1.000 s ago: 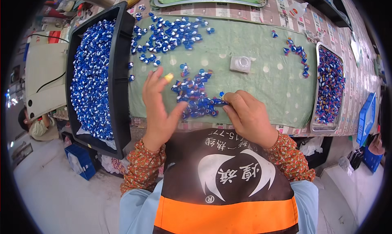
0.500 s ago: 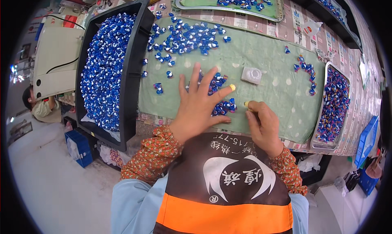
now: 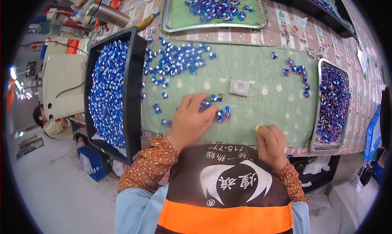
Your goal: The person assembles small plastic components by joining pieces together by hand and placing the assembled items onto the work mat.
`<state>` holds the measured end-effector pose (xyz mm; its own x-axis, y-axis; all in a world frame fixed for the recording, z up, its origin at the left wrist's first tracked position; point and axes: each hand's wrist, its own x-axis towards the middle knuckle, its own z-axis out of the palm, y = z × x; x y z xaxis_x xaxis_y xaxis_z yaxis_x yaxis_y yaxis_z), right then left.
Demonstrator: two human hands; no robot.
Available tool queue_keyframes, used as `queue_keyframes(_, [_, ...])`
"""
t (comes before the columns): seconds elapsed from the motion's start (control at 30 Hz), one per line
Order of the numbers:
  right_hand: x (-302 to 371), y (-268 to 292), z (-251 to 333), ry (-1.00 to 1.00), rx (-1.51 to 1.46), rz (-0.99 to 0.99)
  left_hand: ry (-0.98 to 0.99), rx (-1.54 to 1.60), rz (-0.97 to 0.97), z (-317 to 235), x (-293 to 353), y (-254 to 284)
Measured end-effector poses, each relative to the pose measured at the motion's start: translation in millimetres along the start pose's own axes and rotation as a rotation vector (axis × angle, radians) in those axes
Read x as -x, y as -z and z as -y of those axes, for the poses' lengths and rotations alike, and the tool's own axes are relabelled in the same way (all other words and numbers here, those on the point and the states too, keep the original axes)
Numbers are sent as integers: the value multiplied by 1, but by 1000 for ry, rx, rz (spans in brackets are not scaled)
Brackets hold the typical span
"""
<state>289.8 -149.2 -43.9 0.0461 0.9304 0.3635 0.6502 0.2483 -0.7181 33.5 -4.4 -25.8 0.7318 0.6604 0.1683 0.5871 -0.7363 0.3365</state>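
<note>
My left hand (image 3: 190,121) is over the green cloth (image 3: 267,103), fingers and thumb curled round small blue pieces (image 3: 204,105) that show between them. More blue pieces with reddish parts (image 3: 222,114) lie beside its thumb. To the right, my right hand (image 3: 272,144) is closed near the cloth's front edge, a yellow fingertip cover (image 3: 256,128) on one finger. Its curled fingers hide anything inside. Ahead of both hands sits a whitish square block with a round top mark (image 3: 239,87). Blue-and-white pieces (image 3: 179,58) are scattered toward the far left.
A deep black bin (image 3: 137,74) full of blue-and-white pieces stands left. A metal tray (image 3: 314,125) of blue-and-reddish pieces is at right. Another tray (image 3: 212,29) and a black bin (image 3: 304,7) lie beyond. A steel flask (image 3: 109,14) is far left, past a seated person (image 3: 49,121).
My left hand has gone from spread fingers to a curl round the pieces. My right hand has drawn back from the pile and its fingers have folded in. The whole view has shifted slightly.
</note>
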Motion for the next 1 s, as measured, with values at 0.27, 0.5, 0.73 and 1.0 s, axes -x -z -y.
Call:
queue_keyframes(0.27, [-3,3,-4,20,-13,-90,235,478,22,14,-32,18])
queue_keyframes(0.5, [-5,3,-8,-68,-89,-126,302,623,-248,58,-169,40])
queue_keyframes(0.73, [-6,2,-6,-93,-102,-131,213,373,-394,142,-296,9])
queue_keyframes(1.0, [-4,5,-6,-137,-138,-112,48,192,-245,148,-281,37])
